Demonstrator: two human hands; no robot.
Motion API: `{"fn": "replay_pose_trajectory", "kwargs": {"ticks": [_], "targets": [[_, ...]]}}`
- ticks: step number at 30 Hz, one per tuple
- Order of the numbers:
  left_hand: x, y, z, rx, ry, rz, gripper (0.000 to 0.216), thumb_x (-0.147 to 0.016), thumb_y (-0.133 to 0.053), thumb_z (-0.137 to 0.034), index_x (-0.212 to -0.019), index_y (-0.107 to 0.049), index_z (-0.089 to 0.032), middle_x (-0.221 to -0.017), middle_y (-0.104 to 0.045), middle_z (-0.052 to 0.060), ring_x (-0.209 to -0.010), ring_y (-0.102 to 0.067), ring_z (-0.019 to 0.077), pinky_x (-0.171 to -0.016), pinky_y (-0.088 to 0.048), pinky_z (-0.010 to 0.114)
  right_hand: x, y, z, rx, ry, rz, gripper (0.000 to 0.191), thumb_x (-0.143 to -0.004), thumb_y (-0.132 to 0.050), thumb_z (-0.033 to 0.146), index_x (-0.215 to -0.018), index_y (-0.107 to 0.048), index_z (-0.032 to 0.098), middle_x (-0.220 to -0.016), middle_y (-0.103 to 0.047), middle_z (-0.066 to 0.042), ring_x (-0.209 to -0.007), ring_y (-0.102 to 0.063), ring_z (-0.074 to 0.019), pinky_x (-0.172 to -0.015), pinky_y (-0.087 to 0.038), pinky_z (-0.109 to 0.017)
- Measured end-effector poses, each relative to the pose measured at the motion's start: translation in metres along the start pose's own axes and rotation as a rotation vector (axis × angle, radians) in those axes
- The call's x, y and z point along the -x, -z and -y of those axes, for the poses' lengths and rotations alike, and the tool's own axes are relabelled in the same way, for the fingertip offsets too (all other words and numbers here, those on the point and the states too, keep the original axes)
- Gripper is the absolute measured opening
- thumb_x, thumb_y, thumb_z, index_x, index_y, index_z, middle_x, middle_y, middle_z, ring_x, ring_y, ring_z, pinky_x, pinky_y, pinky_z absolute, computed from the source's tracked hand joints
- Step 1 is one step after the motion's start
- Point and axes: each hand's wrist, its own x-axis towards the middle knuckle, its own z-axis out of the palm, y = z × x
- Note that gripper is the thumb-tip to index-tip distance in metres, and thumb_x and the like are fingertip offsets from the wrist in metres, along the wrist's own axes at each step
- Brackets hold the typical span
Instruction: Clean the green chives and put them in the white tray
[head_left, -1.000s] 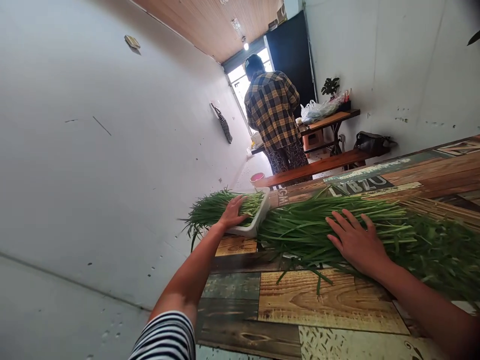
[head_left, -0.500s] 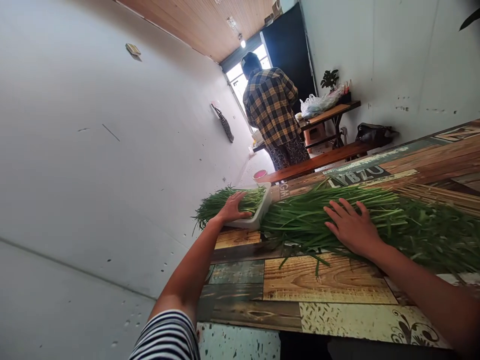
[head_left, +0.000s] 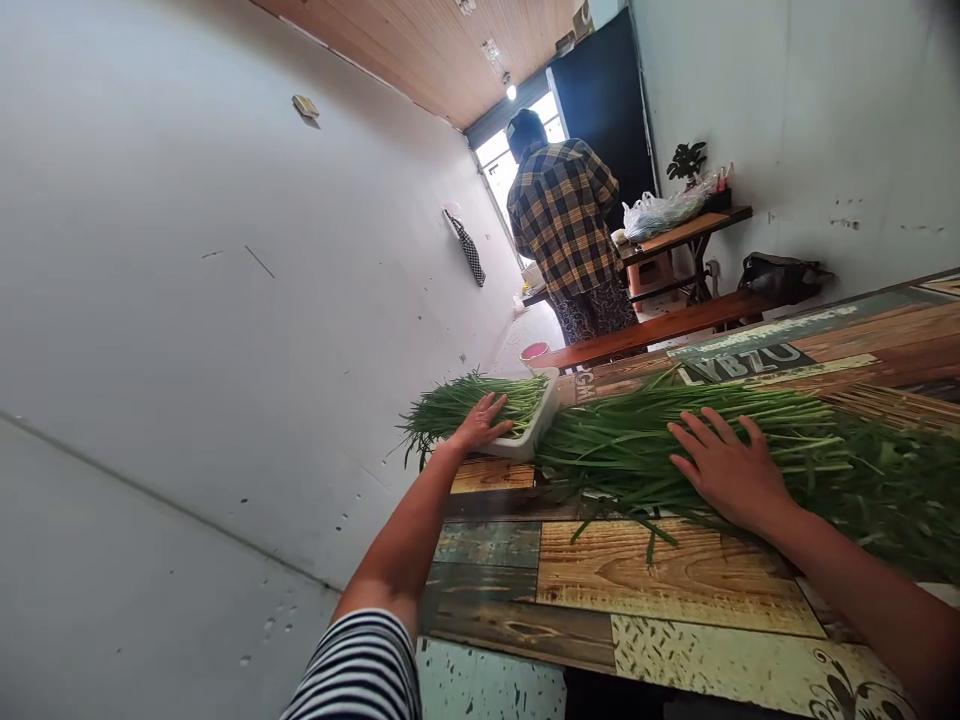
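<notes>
My left hand rests with its fingers spread on a bunch of garlic chives, which fills a white tray. The leaf tips hang over the tray's left side. Flat on a larger pile of garlic chives on the table lies my right hand, its fingers stretched apart near the pale stem ends. Neither hand is wrapped round anything. Right of that pile spreads a heap of finer, feathery greens, partly behind my right forearm.
The wood-patterned table runs under all the greens. Thin sticks lie behind them on the right. Beyond stand a long bench, a pink-topped bucket and a person in a plaid shirt, back turned. A white wall closes off the left.
The whole view has shifted, so everything sits slightly farther right. Both hands stay in the same places on the chives.
</notes>
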Motion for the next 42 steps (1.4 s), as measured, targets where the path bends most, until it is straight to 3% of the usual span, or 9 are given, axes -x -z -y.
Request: {"fn": "replay_pose_trajectory", "kwargs": {"ticks": [4, 7, 12, 17, 22, 28, 34, 38, 42], "targets": [[0.014, 0.015, -0.025, -0.053, 0.033, -0.153, 0.069, -0.081, -0.058, -0.046, -0.140, -0.038, -0.016, -0.151, -0.024, 0.016, -0.141, -0.018, 0.0320, -0.114, -0.020, 0.048, -0.003, 0.009, 0.006, -0.002, -0.023, -0.002, 0.053, -0.093, -0.020, 0.043, -0.131, -0.052, 0.024, -0.135, -0.051, -0.007, -0.131, -0.033, -0.0297, -0.107, -0.013, -0.055], [0.026, 0.007, -0.065, -0.021, -0.010, -0.254, 0.061, -0.084, -0.055, -0.035, -0.140, -0.037, -0.018, -0.151, -0.025, 0.013, -0.141, -0.018, 0.0305, -0.115, -0.017, 0.051, -0.006, 0.018, 0.012, -0.012, -0.021, -0.025, 0.050, -0.093, -0.021, 0.039, -0.135, -0.047, 0.026, -0.136, -0.051, -0.006, -0.129, -0.035, -0.0286, -0.106, -0.015, -0.053], [0.040, -0.028, -0.189, 0.191, -0.237, -0.339, 0.049, -0.091, -0.043, -0.037, -0.139, -0.037, -0.027, -0.148, -0.033, 0.006, -0.138, -0.028, 0.0204, -0.116, -0.026, 0.040, -0.016, 0.050, 0.013, -0.095, -0.025, -0.143, 0.045, -0.095, -0.024, 0.030, -0.128, -0.053, 0.020, -0.139, -0.045, -0.010, -0.121, -0.046, -0.0232, -0.102, -0.029, -0.042], [0.040, -0.048, -0.283, 0.297, -0.401, -0.318, 0.093, -0.074, -0.064, -0.057, -0.147, -0.017, -0.024, -0.154, -0.017, 0.012, -0.142, -0.014, 0.0297, -0.116, -0.017, 0.052, -0.022, 0.079, -0.030, -0.249, -0.280, -0.359, 0.047, -0.096, -0.024, 0.035, -0.105, -0.065, 0.015, -0.117, -0.061, -0.014, -0.107, -0.056, -0.0228, -0.091, -0.041, -0.035], [0.033, -0.077, -0.288, 0.356, -0.340, -0.267, 0.111, -0.063, -0.070, -0.062, -0.148, -0.011, -0.020, -0.154, -0.014, 0.016, -0.142, -0.010, 0.0323, -0.116, -0.013, 0.052, -0.015, 0.113, -0.080, -0.313, -0.268, -0.075, 0.042, -0.092, -0.037, 0.045, -0.081, -0.069, 0.019, -0.077, -0.069, -0.004, -0.072, -0.061, -0.0195, -0.068, -0.045, -0.029], [0.011, -0.107, -0.272, 0.375, -0.256, -0.265, 0.099, -0.074, -0.064, -0.056, -0.148, -0.011, -0.018, -0.153, -0.017, 0.016, -0.142, -0.014, 0.0298, -0.116, -0.013, 0.048, 0.003, 0.110, -0.099, -0.238, -0.158, 0.027, 0.022, -0.083, -0.054, 0.033, -0.088, -0.070, 0.019, -0.091, -0.067, -0.007, -0.086, -0.059, -0.0210, -0.078, -0.045, -0.032], [0.005, -0.090, -0.279, 0.410, -0.288, -0.234, 0.105, -0.066, -0.073, -0.051, -0.147, -0.015, -0.019, -0.154, -0.013, 0.016, -0.142, -0.011, 0.0338, -0.114, -0.012, 0.052, 0.014, 0.101, -0.099, 0.026, 0.002, -0.004, 0.017, -0.084, -0.055, 0.026, -0.085, -0.071, 0.019, -0.086, -0.059, -0.009, -0.086, -0.052, -0.0239, -0.077, -0.042, -0.036], [0.027, -0.076, -0.302, 0.477, -0.403, -0.430, 0.069, -0.080, -0.064, -0.038, -0.140, -0.035, -0.025, -0.147, -0.033, 0.010, -0.138, -0.025, 0.0290, -0.111, -0.022, 0.048, 0.025, 0.119, -0.079, -0.059, 0.097, -0.068, 0.018, -0.088, -0.052, 0.026, -0.090, -0.068, 0.019, -0.085, -0.062, -0.007, -0.082, -0.054, -0.0208, -0.073, -0.043, -0.033], [0.048, -0.078, -0.322, 0.505, -0.498, -0.649, 0.028, -0.090, -0.053, -0.028, -0.117, -0.058, -0.024, -0.113, -0.064, 0.005, -0.112, -0.053, 0.0198, -0.099, -0.032, 0.039, 0.045, 0.136, -0.048, -0.116, 0.073, -0.171, 0.018, -0.090, -0.051, 0.026, -0.092, -0.067, 0.019, -0.091, -0.064, -0.008, -0.087, -0.056, -0.0211, -0.079, -0.044, -0.035]]}}
